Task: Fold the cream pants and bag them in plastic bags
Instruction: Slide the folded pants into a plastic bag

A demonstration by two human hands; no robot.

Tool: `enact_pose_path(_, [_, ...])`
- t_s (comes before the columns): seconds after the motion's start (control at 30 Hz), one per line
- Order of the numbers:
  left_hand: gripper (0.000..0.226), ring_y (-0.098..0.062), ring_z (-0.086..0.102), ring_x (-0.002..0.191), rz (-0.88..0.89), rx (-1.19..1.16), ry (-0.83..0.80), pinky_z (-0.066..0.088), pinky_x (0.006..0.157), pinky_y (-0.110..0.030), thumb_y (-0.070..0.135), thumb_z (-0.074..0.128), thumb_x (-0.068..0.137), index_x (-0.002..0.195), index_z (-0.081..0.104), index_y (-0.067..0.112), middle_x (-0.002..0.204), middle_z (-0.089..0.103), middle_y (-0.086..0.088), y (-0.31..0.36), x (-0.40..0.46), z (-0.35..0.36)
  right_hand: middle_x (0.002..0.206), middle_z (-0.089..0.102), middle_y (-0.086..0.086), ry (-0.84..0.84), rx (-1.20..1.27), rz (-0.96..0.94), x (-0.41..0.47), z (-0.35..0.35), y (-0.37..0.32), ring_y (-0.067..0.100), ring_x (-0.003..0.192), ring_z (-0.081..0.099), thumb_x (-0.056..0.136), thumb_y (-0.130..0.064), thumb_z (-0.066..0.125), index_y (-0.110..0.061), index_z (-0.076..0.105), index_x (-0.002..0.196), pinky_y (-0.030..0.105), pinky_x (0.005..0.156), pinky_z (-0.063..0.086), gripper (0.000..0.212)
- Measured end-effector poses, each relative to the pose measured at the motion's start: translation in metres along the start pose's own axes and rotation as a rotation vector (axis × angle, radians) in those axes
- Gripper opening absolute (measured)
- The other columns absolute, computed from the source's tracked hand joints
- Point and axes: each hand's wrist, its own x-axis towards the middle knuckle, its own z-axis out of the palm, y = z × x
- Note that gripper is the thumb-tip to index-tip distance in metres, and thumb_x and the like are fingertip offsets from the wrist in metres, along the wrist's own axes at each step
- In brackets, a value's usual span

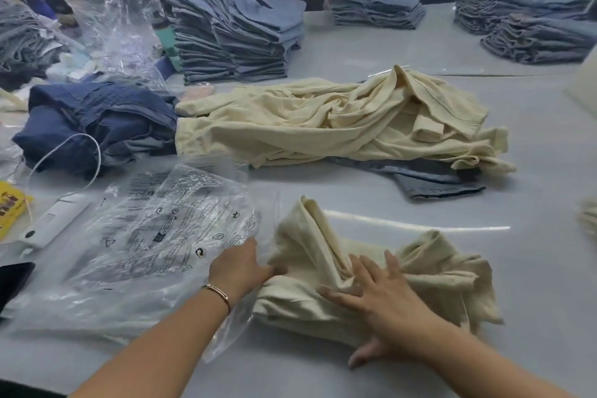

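A bunched, partly folded pair of cream pants (429, 275) lies on the grey table near the front. My right hand (384, 304) presses flat on top of it, fingers spread. My left hand (242, 265), with a bracelet on the wrist, grips the pants' left edge right at the mouth of a clear printed plastic bag (155, 236), which lies flat to the left. A heap of more cream pants (323, 119) rests further back, in the middle of the table.
Dark blue jeans (97, 119) lie at the left beside the cream heap. Tall stacks of folded blue jeans (235, 26) stand at the back. A white device with a cable (55, 220), a yellow packet (9, 203) and loose plastic bags (129, 29) sit at the left. People stand behind the table.
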Motion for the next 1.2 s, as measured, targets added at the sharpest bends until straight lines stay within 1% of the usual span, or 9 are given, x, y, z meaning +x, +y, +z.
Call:
enact_pose_path(0.13, [0.077, -0.025, 0.062, 0.103, 0.063, -0.073, -0.008, 0.047, 0.076, -0.031, 0.077, 0.058, 0.07, 0.124, 0.048, 0.023, 0.114, 0.066, -0.002, -0.009, -0.002, -0.001, 0.152, -0.019, 0.031, -0.028, -0.014, 0.096, 0.005, 0.005, -0.011, 0.045, 0.143, -0.014, 0.054, -0.075, 0.069, -0.043, -0.019, 0.145, 0.07, 0.104, -0.013, 0.131])
enact_pose_path(0.3, [0.026, -0.022, 0.055, 0.058, 0.051, -0.249, 0.149, 0.029, 0.048, -0.029, 0.043, 0.039, 0.098, 0.094, 0.033, 0.019, 0.063, 0.056, 0.001, -0.035, -0.005, -0.027, 0.155, -0.009, 0.029, -0.054, -0.05, 0.158, 0.016, 0.0, -0.009, 0.044, 0.143, 0.003, 0.075, -0.057, 0.065, -0.033, -0.002, 0.15, 0.064, 0.108, 0.012, 0.104])
enact_pose_path(0.4, [0.025, -0.019, 0.044, 0.051, 0.058, -0.282, 0.193, 0.031, 0.051, -0.031, 0.036, 0.039, 0.1, 0.081, 0.036, 0.02, 0.059, 0.049, -0.001, -0.049, -0.008, -0.052, 0.152, 0.014, 0.02, -0.022, -0.023, 0.175, 0.021, -0.01, -0.002, 0.037, 0.134, 0.027, 0.078, -0.042, 0.064, -0.034, 0.021, 0.144, 0.05, 0.101, 0.032, 0.079])
enact_pose_path(0.5, [0.026, -0.02, 0.05, 0.057, 0.085, -0.293, 0.217, 0.039, 0.056, -0.034, 0.035, 0.048, 0.097, 0.074, 0.046, 0.023, 0.062, 0.056, -0.002, -0.056, -0.012, -0.077, 0.119, 0.056, 0.0, 0.175, 0.123, 0.254, 0.021, -0.036, 0.025, 0.024, 0.108, 0.054, 0.077, -0.038, 0.059, -0.036, 0.051, 0.124, 0.031, 0.081, 0.045, 0.048])
enact_pose_path(0.63, [0.03, -0.011, 0.058, 0.06, 0.13, -0.343, 0.261, 0.044, 0.061, -0.032, 0.036, 0.055, 0.094, 0.07, 0.061, 0.019, 0.063, 0.065, 0.001, -0.06, -0.019, -0.097, 0.084, 0.069, -0.002, 0.506, 0.481, 0.43, -0.002, -0.082, 0.066, 0.027, 0.086, 0.064, 0.072, -0.031, 0.068, -0.032, 0.07, 0.096, 0.033, 0.066, 0.044, 0.024])
enact_pose_path(0.83, [0.032, -0.008, 0.05, 0.037, 0.176, -0.541, 0.197, 0.044, 0.048, -0.024, 0.026, 0.061, 0.09, 0.064, 0.066, 0.009, 0.051, 0.06, 0.001, -0.036, -0.026, -0.13, 0.077, 0.061, -0.009, 0.723, 0.674, 0.084, -0.019, -0.144, 0.027, 0.024, 0.075, 0.061, 0.06, -0.047, 0.055, -0.028, 0.07, 0.088, 0.038, 0.064, 0.046, 0.037])
enact_pose_path(0.93, [0.022, -0.013, 0.048, 0.055, 0.135, -0.752, 0.211, 0.041, 0.056, -0.029, 0.017, 0.061, 0.085, 0.064, 0.067, 0.014, 0.061, 0.059, -0.006, -0.025, -0.024, -0.155, 0.09, 0.067, -0.006, 0.715, 0.534, -0.049, -0.015, -0.14, -0.012, 0.02, 0.08, 0.062, 0.064, -0.041, 0.066, -0.031, 0.072, 0.097, 0.027, 0.065, 0.045, 0.035])
enact_pose_path(1.07, [0.029, -0.011, 0.029, 0.039, 0.102, -0.893, 0.212, 0.023, 0.038, -0.017, 0.032, 0.062, 0.092, 0.071, 0.074, 0.015, 0.048, 0.038, -0.002, -0.011, -0.03, -0.177, 0.091, 0.066, -0.016, 0.663, 0.25, -0.19, -0.011, -0.118, -0.045, 0.015, 0.073, 0.059, 0.068, -0.037, 0.056, -0.036, 0.069, 0.094, 0.021, 0.051, 0.038, 0.029])
enact_pose_path(1.2, [0.038, -0.006, 0.027, 0.038, 0.304, -0.686, 0.184, 0.025, 0.039, -0.016, 0.036, 0.062, 0.091, 0.067, 0.065, 0.007, 0.048, 0.032, 0.004, 0.013, -0.049, -0.18, 0.084, 0.063, -0.013, 0.62, 0.143, -0.191, -0.002, -0.107, -0.055, 0.018, 0.067, 0.057, 0.066, -0.038, 0.06, -0.032, 0.068, 0.086, 0.022, 0.046, 0.032, 0.022])
